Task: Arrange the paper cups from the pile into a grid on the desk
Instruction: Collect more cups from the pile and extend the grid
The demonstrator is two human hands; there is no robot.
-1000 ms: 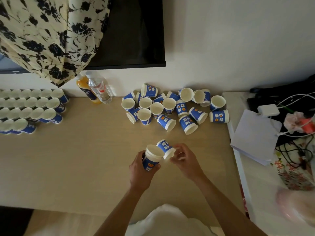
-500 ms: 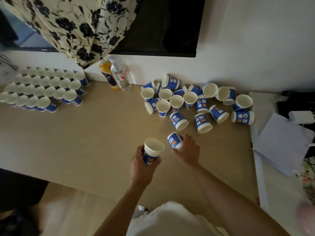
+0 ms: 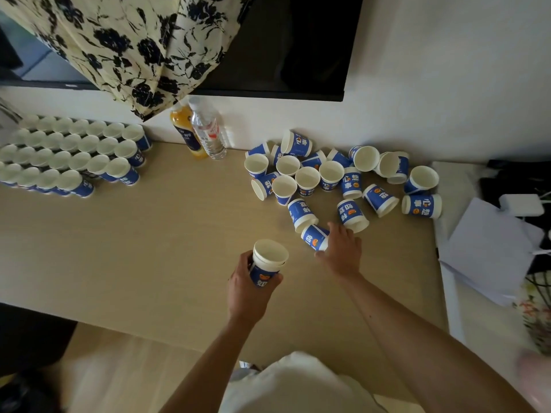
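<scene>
A pile of blue-and-white paper cups (image 3: pixel 331 177) lies at the back right of the tan desk (image 3: pixel 167 234), some upright, some on their sides. Rows of upright cups form a grid (image 3: pixel 71 153) at the back left. My left hand (image 3: pixel 250 284) holds a short nested stack of cups (image 3: pixel 268 263) upright above the desk's middle. My right hand (image 3: pixel 340 251) grips a single cup (image 3: pixel 314 236) lying on its side at the near edge of the pile.
An orange juice bottle (image 3: pixel 183 132) and a clear water bottle (image 3: pixel 208 132) stand against the wall between grid and pile. A dark screen (image 3: pixel 298 46) and floral curtain (image 3: pixel 128 40) hang above. Papers (image 3: pixel 489 248), a white charger (image 3: pixel 520 204) and cables lie on the right.
My right hand has carried its cup away from the stack toward the pile and lowered it onto the desk. The left hand keeps the stack. The view has swung left, showing more of the grid.
</scene>
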